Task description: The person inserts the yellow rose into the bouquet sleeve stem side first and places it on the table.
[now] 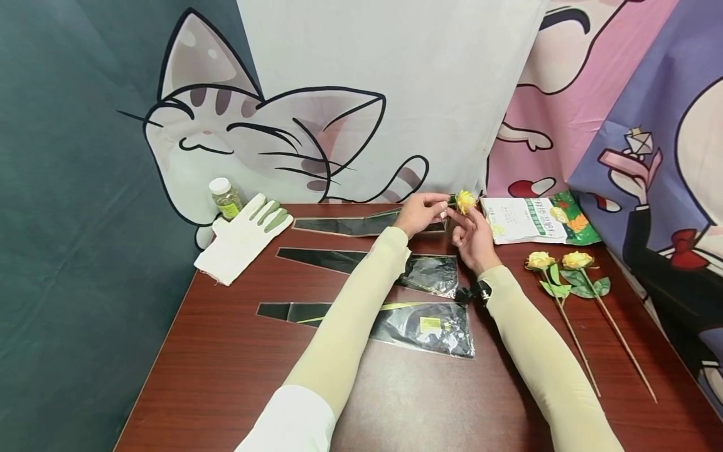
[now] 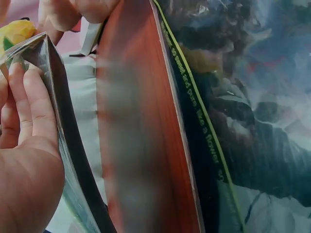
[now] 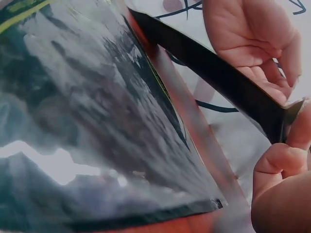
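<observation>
A yellow rose (image 1: 465, 201) with green leaves lies at the mouth of the farthest flower sleeve (image 1: 333, 226), a long tapered wrapper of black and clear film. My left hand (image 1: 417, 215) grips the rose just below its bloom, its stem hidden by fingers and film. From the other side, my right hand (image 1: 476, 240) pinches the mouth's edge between thumb and finger. In the right wrist view, the sleeve's dark edge (image 3: 214, 77) rises off the table into that pinch. The left wrist view shows the left fingers (image 2: 41, 107) against the film, near the bloom (image 2: 18, 31).
Two more sleeves, a middle one (image 1: 432, 271) and a nearer one (image 1: 418, 326), lie flat under my forearms. Two pale yellow roses (image 1: 540, 260) (image 1: 577, 260) lie at the right. A printed bag (image 1: 525, 220), a white glove (image 1: 243, 238) and a capped jar (image 1: 226, 198) stand or lie farther back.
</observation>
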The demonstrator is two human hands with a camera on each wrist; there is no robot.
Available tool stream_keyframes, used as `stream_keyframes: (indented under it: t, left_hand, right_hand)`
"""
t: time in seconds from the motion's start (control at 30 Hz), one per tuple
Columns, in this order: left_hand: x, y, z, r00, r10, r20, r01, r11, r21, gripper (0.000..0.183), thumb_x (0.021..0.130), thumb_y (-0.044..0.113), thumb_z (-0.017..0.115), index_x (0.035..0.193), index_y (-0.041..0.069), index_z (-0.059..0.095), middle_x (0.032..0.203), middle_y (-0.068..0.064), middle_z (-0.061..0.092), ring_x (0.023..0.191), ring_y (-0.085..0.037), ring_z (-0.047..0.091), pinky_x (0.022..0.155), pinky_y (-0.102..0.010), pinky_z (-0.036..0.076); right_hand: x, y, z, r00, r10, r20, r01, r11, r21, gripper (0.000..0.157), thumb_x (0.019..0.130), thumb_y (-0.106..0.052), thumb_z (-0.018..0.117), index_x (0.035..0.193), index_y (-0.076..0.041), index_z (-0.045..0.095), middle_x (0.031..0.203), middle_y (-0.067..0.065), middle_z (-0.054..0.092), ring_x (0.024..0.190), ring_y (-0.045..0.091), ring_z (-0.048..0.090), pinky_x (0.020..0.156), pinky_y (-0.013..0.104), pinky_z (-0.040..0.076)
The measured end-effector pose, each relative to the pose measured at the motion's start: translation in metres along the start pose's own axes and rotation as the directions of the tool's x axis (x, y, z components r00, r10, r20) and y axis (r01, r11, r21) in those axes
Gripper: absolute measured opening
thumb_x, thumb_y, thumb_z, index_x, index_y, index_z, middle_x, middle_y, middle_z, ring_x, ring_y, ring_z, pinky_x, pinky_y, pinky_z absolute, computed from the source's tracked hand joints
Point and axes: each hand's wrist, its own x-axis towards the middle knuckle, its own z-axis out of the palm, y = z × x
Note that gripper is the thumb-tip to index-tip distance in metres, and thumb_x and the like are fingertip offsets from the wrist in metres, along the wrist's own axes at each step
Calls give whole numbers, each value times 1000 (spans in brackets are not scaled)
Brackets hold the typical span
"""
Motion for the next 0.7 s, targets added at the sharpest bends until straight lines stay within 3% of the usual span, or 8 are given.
stream_keyframes:
  t: [0.13, 0.37, 0.57, 0.7]
  left_hand:
    - [0, -2, -1, 1000, 3, 5, -2, 1000, -19, 28, 103, 12, 70, 130, 7, 76, 114, -15, 78, 90, -17, 78, 80, -25, 66]
    - [-2, -3, 1, 1000, 2, 7, -2, 1000, -5, 29, 104, 13, 69, 132, 8, 75, 115, -13, 77, 90, -16, 78, 80, -25, 66]
    - [-1, 0, 1, 1000, 0, 21, 0, 1000, -3, 29, 104, 14, 70, 132, 10, 76, 114, -11, 78, 86, -12, 76, 80, -24, 66]
    - [0, 0, -1, 1000, -1, 17, 1, 1000, 17, 29, 103, 15, 70, 131, 10, 76, 114, -11, 78, 86, -13, 76, 78, -24, 66]
  right_hand:
    - [0, -2, -2, 999, 32, -15, -31, 998, 56, 35, 113, -46, 47, 134, -20, 57, 113, 4, 79, 46, 12, 56, 41, 18, 37]
    - [0, -4, -1, 997, 34, -69, -23, 987, 159, 23, 107, -34, 58, 120, -16, 64, 114, 1, 78, 52, 15, 67, 43, 18, 37]
    - [2, -4, -4, 998, 22, -60, -15, 994, 110, 26, 108, -33, 50, 118, -15, 65, 107, 1, 81, 49, 13, 65, 39, 17, 37]
    - [4, -5, -6, 997, -16, -77, 21, 998, 65, 14, 108, -23, 48, 117, -18, 58, 95, 3, 81, 45, 15, 63, 37, 17, 37]
